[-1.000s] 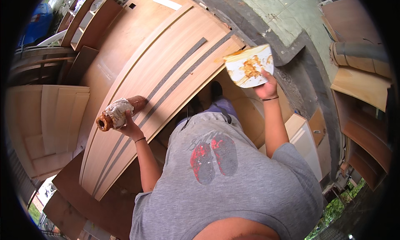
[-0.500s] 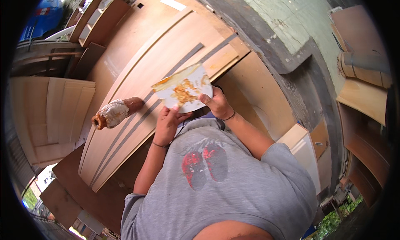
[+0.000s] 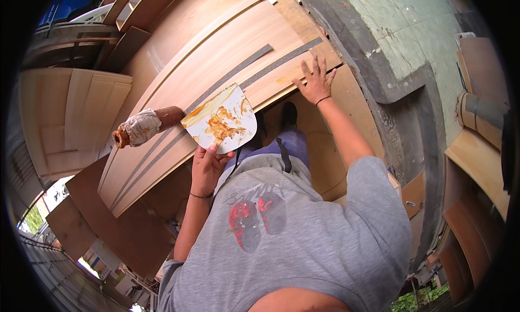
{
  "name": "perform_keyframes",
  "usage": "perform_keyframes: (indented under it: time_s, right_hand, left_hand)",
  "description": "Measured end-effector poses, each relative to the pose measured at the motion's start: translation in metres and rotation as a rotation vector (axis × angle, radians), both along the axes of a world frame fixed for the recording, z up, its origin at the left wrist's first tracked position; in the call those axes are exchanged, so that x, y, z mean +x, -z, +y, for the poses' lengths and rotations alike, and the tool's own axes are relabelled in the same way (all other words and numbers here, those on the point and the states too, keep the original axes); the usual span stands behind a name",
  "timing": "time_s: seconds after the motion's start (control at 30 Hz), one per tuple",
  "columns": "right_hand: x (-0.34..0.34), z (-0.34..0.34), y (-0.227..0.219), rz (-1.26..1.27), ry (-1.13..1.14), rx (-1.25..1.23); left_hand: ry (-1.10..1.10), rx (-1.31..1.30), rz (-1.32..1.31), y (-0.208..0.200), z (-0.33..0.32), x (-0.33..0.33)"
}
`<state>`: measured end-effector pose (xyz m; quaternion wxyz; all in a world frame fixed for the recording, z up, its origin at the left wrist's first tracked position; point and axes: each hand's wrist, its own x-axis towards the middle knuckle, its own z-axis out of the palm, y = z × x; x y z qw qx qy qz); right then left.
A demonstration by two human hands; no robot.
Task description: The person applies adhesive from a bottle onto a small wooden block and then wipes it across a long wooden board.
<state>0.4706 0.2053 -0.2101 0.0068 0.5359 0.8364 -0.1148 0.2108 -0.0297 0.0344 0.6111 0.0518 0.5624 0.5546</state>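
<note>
My left hand (image 3: 207, 168) pinches the lower edge of a white flat glue spreader (image 3: 238, 114), thumb on top. Amber-brown glue is smeared across the spreader's face and along one edge. My right hand (image 3: 317, 82) has its fingers spread at the right end of the pale wooden panel (image 3: 216, 57), near its front edge; whether it touches the wood I cannot tell. Two dark grey strips (image 3: 284, 63) run along the panel. Left of the spreader is a brown bottle (image 3: 170, 117) wrapped in whitish material, its open mouth pointing left; I cannot tell if it stands or lies.
Pale boards (image 3: 97, 103) are stacked at the left, with a blue container (image 3: 67, 6) at the upper left. Beyond the table runs a grey concrete ledge (image 3: 398, 95) beside green floor tiles (image 3: 401, 19). Curved wooden pieces (image 3: 479, 160) stand at the right.
My right hand has let go of the spreader and reached out to the right over the panel's end, fingers spreading. The spreader stays in my left hand, shifted slightly left.
</note>
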Motion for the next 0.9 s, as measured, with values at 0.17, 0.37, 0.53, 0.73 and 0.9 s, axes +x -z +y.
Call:
perform_keyframes:
  time_s: [0.17,0.37,0.53,0.73,0.9]
  right_hand:
    - [-0.031,-0.03,-0.008,0.162,-0.195,-0.042]
    - [-0.041,-0.061,-0.056,0.831,-0.044,-0.626]
    - [-0.047,-0.07,-0.17,1.895,0.189,-1.679]
    - [-0.063,-0.103,-0.235,1.889,0.217,-1.532]
    - [-0.042,-0.115,-0.231,1.872,0.455,-1.367]
  left_hand:
    - [-0.048,0.086,-0.042,0.006,0.012,0.008]
    - [-0.049,0.078,-0.065,0.008,0.014,0.021]
    - [-0.018,0.187,-0.157,0.025,0.027,0.014]
    - [0.099,0.221,-0.162,0.024,0.043,0.018]
    - [0.348,0.135,-0.021,0.026,0.041,0.018]
